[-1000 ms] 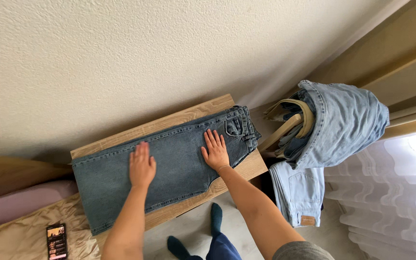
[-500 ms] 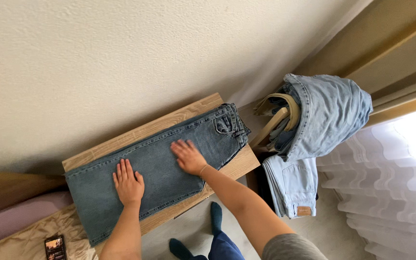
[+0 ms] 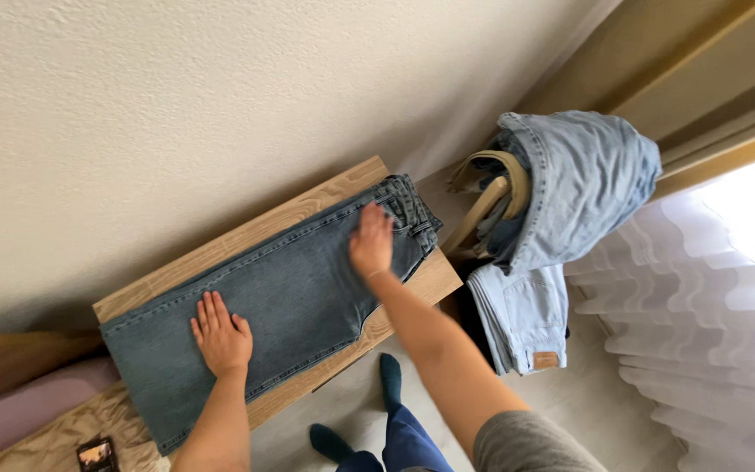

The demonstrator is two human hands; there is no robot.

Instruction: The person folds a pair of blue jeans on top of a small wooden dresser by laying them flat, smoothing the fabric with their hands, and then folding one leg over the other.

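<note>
Jeans lie folded lengthwise across wooden table, waistband toward chair. Left hand flat on leg end, fingers spread, pinning the denim. Right hand flat near waistband, fingers extended, likely smoothing. Paler jeans drape chair beside table.

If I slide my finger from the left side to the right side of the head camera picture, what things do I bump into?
Small dark phone → left hand flat on the dark blue jeans → right hand near the waistband → wooden chair → pale jeans draped over it → white curtain.
</note>
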